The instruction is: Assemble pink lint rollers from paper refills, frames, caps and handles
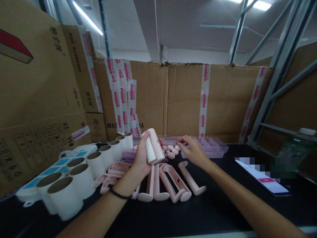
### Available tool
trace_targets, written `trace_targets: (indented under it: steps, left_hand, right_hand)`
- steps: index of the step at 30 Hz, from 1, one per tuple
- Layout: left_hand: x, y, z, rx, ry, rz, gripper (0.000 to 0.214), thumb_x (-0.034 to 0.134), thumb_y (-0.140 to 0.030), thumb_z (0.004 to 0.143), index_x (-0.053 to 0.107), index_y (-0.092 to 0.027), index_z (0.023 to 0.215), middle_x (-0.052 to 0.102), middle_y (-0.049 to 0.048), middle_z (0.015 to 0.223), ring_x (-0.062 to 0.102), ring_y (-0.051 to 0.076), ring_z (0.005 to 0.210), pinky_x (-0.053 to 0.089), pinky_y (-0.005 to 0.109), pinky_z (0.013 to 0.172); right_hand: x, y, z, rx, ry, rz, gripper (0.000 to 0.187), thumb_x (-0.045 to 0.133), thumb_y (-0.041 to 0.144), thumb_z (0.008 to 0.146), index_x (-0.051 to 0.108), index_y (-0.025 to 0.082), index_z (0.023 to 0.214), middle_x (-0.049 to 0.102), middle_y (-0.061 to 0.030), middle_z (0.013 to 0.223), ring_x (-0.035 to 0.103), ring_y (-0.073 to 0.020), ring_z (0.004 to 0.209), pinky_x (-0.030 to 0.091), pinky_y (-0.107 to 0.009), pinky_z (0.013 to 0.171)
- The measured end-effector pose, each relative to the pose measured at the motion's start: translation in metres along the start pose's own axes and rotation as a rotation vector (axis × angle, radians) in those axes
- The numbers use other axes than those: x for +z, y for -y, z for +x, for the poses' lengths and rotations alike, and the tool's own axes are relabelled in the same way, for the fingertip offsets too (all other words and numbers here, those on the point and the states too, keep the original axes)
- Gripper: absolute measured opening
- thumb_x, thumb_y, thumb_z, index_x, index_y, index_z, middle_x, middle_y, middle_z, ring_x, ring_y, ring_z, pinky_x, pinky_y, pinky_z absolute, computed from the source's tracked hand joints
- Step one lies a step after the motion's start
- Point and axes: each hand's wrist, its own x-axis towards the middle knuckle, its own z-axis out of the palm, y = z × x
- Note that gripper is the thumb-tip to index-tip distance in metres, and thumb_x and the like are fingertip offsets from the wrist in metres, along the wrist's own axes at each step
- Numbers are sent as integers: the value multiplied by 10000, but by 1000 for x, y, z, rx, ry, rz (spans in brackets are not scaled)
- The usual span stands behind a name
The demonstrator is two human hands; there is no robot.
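Note:
My left hand (142,153) is wrapped round a pink plastic roll holder (156,145) with a white paper roll (150,150) inside it, tilted above the table. My right hand (189,148) is by a pile of small round pink caps (170,150), its fingers bent and slightly apart. Nothing shows in its grasp, though the fingertips are small in view. Below my hands lie several pink U-shaped and L-shaped holder pieces (177,180), with another L-shaped piece (192,180) at their right.
White cardboard tubes (65,198) stand in rows at the left, beside a white and blue package (52,172). Purple translucent trays (215,147) are at the back. A phone (262,177) and a bottle (300,145) are at right. Cardboard walls (183,99) enclose the black table (210,211).

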Motion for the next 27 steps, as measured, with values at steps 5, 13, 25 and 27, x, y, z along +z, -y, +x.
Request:
trace_targets:
  steps: [5, 13, 25, 27]
  left_hand:
    - [-8, -1, 8, 203, 34, -66, 298, 625, -411, 860, 654, -122, 925, 700, 42, 692, 692, 180, 587, 577, 277, 556]
    - [-6, -3, 10, 252, -80, -116, 261, 708, -390, 804, 593, -179, 905, 660, -8, 676, 648, 152, 527, 540, 251, 524]
    - [-3, -4, 7, 239, -120, -147, 320, 773, -366, 739, 614, -163, 929, 678, -2, 681, 652, 150, 535, 545, 252, 554]
    - [-3, -4, 7, 260, -121, -158, 320, 778, -353, 723, 620, -164, 927, 683, 0, 685, 653, 150, 542, 542, 249, 553]
  right_hand:
    - [5, 1, 1, -36, 97, 8, 129, 584, 212, 892, 713, 222, 898, 705, -51, 908, 611, -225, 884, 430, -359, 804]
    - [41, 2, 22, -118, 308, 58, 111, 791, 188, 732, 774, 235, 831, 727, -41, 815, 630, -214, 797, 439, -327, 768]
    - [62, 2, 45, -41, 370, 128, 142, 832, 145, 629, 693, 175, 637, 682, -14, 667, 580, -162, 668, 385, -265, 650]
    - [48, -1, 45, 10, 322, 152, 115, 812, 176, 668, 701, 164, 693, 684, -30, 708, 576, -165, 688, 388, -271, 660]
